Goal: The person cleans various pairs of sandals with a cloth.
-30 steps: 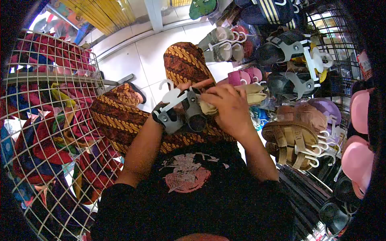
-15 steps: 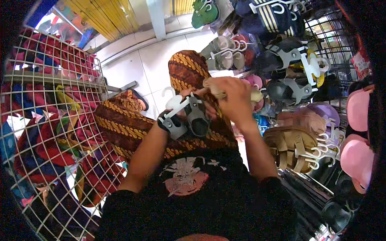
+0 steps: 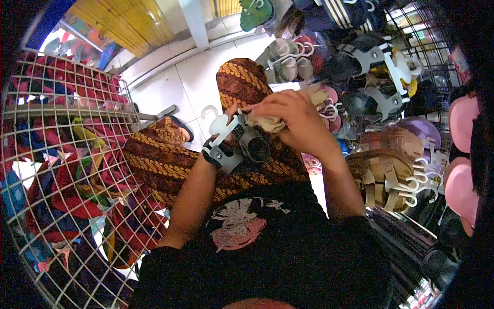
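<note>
A pair of grey-and-black sandals (image 3: 253,145) hangs from a white plastic hanger (image 3: 220,129) in front of my lap. My left hand (image 3: 232,111) is closed around the pair from behind, its palm and most fingers hidden by the sandals. In my right hand (image 3: 294,117) is a crumpled beige cloth (image 3: 268,123), gripped under bent fingers. The cloth lies against the upper end of the right-hand sandal, and a loose end of it sticks out beyond my knuckles.
On the left stands a wire-mesh basket (image 3: 77,170) full of colourful footwear. At right, a rack holds hanging black-and-grey sandals (image 3: 355,64), brown sandals (image 3: 383,180) and pink slippers (image 3: 459,185). White floor tiles (image 3: 188,82) lie beyond my patterned trousers (image 3: 159,154).
My right hand has moved left and slightly down, bringing the cloth from beside the sandals onto the top of one. My left hand keeps the pair in nearly the same place.
</note>
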Demonstrator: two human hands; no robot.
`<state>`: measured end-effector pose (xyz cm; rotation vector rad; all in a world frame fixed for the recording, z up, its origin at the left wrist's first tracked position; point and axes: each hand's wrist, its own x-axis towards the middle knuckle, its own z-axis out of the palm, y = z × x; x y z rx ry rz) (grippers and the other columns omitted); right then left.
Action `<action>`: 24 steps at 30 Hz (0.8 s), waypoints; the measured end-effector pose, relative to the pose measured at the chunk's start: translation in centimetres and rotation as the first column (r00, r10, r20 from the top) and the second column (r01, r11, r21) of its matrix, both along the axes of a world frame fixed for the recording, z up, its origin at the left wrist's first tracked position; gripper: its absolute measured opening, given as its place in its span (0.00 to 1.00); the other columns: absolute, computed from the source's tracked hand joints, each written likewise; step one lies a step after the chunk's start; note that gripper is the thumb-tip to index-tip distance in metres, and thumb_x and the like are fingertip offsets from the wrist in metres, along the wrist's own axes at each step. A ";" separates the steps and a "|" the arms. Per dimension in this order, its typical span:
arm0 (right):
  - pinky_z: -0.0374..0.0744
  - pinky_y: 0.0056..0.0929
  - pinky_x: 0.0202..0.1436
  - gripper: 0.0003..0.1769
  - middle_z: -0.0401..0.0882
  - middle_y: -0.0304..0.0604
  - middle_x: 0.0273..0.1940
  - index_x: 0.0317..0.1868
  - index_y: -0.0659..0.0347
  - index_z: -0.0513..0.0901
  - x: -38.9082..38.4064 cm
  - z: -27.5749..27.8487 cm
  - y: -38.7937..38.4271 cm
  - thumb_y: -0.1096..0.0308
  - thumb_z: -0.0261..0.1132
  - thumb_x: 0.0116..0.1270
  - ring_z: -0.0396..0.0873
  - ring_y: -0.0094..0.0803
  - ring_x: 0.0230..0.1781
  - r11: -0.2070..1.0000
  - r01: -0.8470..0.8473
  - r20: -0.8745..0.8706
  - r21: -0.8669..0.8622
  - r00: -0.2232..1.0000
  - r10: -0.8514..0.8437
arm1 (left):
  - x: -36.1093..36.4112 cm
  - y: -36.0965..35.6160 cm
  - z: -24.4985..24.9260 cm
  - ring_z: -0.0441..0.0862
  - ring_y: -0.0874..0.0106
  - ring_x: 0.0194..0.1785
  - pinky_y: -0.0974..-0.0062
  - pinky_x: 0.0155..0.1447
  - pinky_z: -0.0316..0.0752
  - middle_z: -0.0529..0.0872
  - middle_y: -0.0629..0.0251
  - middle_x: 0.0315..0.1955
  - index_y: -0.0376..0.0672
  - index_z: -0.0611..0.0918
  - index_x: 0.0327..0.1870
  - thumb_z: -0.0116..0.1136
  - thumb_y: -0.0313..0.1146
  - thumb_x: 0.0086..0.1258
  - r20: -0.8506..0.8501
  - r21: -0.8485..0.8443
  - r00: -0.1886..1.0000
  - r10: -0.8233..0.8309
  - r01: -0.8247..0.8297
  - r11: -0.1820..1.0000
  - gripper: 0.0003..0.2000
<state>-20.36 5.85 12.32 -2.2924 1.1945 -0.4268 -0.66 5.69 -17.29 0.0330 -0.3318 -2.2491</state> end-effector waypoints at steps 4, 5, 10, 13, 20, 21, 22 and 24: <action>0.73 0.41 0.62 0.26 0.82 0.41 0.51 0.51 0.52 0.85 1.1 -0.9 -0.1 0.78 0.69 0.48 0.77 0.44 0.56 0.996 0.093 -0.117 0.003 0.989 -0.092 | -0.5 -1.2 -0.3 0.86 0.62 0.49 0.64 0.56 0.82 0.85 0.52 0.47 0.35 0.72 0.65 0.38 0.54 0.81 -0.192 0.161 0.934 -0.300 0.332 0.929 0.29; 0.73 0.40 0.62 0.25 0.83 0.41 0.51 0.51 0.52 0.85 1.4 -0.8 -0.2 0.78 0.68 0.48 0.77 0.44 0.56 0.981 0.171 -0.158 -0.090 0.970 -0.183 | -0.2 -2.1 5.9 0.85 0.59 0.49 0.61 0.55 0.82 0.86 0.51 0.46 0.35 0.71 0.66 0.40 0.58 0.79 -0.486 0.113 0.720 -0.496 0.614 0.781 0.32; 0.78 0.38 0.47 0.17 0.84 0.48 0.41 0.51 0.61 0.81 0.3 -0.3 -0.3 0.67 0.70 0.63 0.82 0.48 0.42 0.988 0.083 0.106 0.128 0.990 -0.097 | -1.1 -0.3 11.2 0.84 0.51 0.52 0.56 0.57 0.80 0.86 0.47 0.44 0.36 0.67 0.70 0.37 0.69 0.73 0.471 -0.258 0.841 0.267 -0.158 0.953 0.42; 0.79 0.40 0.50 0.19 0.82 0.51 0.42 0.52 0.59 0.78 -0.7 0.5 0.1 0.65 0.71 0.63 0.82 0.48 0.46 0.950 0.215 0.006 0.227 0.975 -0.222 | 0.0 -1.5 9.3 0.81 0.45 0.57 0.43 0.65 0.72 0.86 0.45 0.47 0.36 0.77 0.60 0.34 0.71 0.72 -0.219 0.149 0.972 0.079 -0.046 0.988 0.41; 0.75 0.38 0.59 0.30 0.78 0.53 0.55 0.62 0.59 0.71 -2.1 -5.4 3.3 0.60 0.73 0.63 0.78 0.44 0.55 0.897 0.290 -0.026 0.334 0.954 -0.299 | 0.4 0.1 14.1 0.71 0.53 0.70 0.32 0.74 0.54 0.85 0.53 0.54 0.40 0.82 0.53 0.42 0.71 0.69 -0.516 0.355 0.818 0.254 -0.065 0.932 0.38; 0.75 0.38 0.61 0.33 0.77 0.53 0.58 0.64 0.58 0.69 -2.3 -5.7 3.7 0.59 0.74 0.63 0.77 0.43 0.58 0.897 0.283 -0.074 0.339 0.959 -0.274 | 0.5 0.3 13.8 0.70 0.53 0.71 0.29 0.74 0.52 0.84 0.54 0.55 0.41 0.82 0.53 0.45 0.70 0.68 -0.446 0.429 0.845 0.295 -0.087 0.899 0.37; 0.68 0.41 0.70 0.44 0.68 0.55 0.67 0.72 0.54 0.63 -2.5 -5.8 3.8 0.55 0.76 0.60 0.69 0.49 0.68 0.971 0.118 -0.131 0.209 0.987 -0.092 | 0.8 0.3 13.4 0.70 0.53 0.71 0.28 0.74 0.50 0.83 0.55 0.57 0.43 0.82 0.53 0.48 0.69 0.67 -0.377 0.451 0.869 0.320 -0.130 0.883 0.34; 0.65 0.43 0.73 0.49 0.65 0.55 0.70 0.76 0.52 0.59 -2.8 -4.7 4.6 0.55 0.76 0.59 0.65 0.51 0.71 0.967 0.108 -0.281 0.230 0.959 -0.040 | 1.2 -0.1 13.0 0.70 0.53 0.71 0.26 0.73 0.50 0.82 0.56 0.59 0.44 0.82 0.52 0.53 0.66 0.66 -0.363 0.478 0.871 0.332 -0.131 0.868 0.32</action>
